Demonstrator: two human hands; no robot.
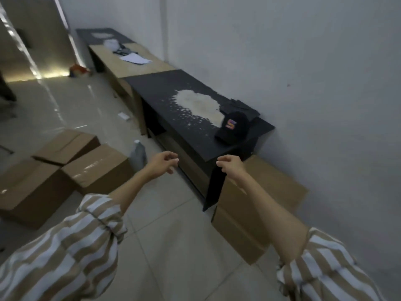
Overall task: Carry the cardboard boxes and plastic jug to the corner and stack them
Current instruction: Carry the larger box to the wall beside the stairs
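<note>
Three brown cardboard boxes sit on the floor at the left: a taped one (97,168), a flatter one (67,145) behind it, and a large one (28,187) nearest me. A grey plastic jug (138,154) stands on the tiles just right of the taped box. Another large cardboard box (256,205) lies against the wall at the right, beside the black table. My left hand (161,164) and my right hand (231,168) are both stretched out in front of me, fingers loosely curled and apart, holding nothing. The left hand hovers close to the jug.
A black table (165,94) with a pale powdery patch and a black cap (233,128) stands along the white wall. Beyond it are a wooden table (108,59) with papers and another dark table. Glossy tiled floor stretches left; a small white scrap lies on it.
</note>
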